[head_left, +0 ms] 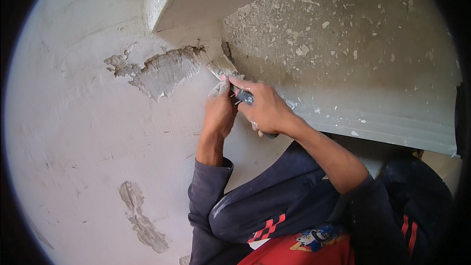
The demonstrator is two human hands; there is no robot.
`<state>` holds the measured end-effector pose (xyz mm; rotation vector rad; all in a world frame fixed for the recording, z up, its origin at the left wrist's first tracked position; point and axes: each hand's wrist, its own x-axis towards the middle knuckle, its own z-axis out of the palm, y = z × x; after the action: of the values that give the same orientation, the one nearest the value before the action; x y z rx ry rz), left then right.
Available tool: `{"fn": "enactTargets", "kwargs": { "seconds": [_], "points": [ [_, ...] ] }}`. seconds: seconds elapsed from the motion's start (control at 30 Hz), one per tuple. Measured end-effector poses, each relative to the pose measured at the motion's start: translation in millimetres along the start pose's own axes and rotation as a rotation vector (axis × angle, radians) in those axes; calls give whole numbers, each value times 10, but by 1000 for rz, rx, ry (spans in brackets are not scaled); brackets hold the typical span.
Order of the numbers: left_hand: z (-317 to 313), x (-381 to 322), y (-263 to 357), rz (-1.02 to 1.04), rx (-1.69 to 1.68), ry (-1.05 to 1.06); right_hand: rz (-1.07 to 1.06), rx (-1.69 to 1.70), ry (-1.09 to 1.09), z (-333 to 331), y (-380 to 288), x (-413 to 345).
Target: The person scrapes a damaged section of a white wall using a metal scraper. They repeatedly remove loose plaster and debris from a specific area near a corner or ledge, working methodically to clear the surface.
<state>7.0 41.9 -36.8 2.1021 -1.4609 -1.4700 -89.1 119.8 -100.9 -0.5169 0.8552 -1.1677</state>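
Observation:
A putty knife with a plaster-smeared blade [223,67] and a dark handle with a red collar points up and left at the wall, near the inner corner beside a stone step. My right hand [268,108] is closed around its handle, with the index finger stretched along toward the blade. Dusty fingertips of my left hand [220,105] meet the tool where the blade joins the handle; whether they grip it or something small is hard to tell. Left of the blade, a rough grey patch [167,70] of broken plaster shows in the pale wall [158,143].
Plaster flakes are scattered over the speckled stone step [331,55], whose front edge runs along the right. A higher step's corner [162,18] juts out above. Another rough patch [141,219] marks the wall lower left. My bent knees are close below my hands.

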Motion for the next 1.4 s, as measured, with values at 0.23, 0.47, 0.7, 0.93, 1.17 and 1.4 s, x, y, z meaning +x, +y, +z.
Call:
{"fn": "enactTargets", "kwargs": {
  "seconds": [0.23,0.47,0.7,0.93,1.17,1.4],
  "points": [
    [17,96,-158,213,164,119,-28,38,40,79,5,30],
    [-3,136,-194,230,249,181,30,68,-28,18,3,91],
    [-8,197,11,379,347,249,-195,12,97,139,28,288],
    [-5,188,135,260,106,112,-125,5,78,107,-115,276],
    [204,50,-78,100,-74,225,-132,-50,41,35,76,40],
    [166,37,-125,72,-121,252,-127,20,45,125,117,34]
  ]
}}
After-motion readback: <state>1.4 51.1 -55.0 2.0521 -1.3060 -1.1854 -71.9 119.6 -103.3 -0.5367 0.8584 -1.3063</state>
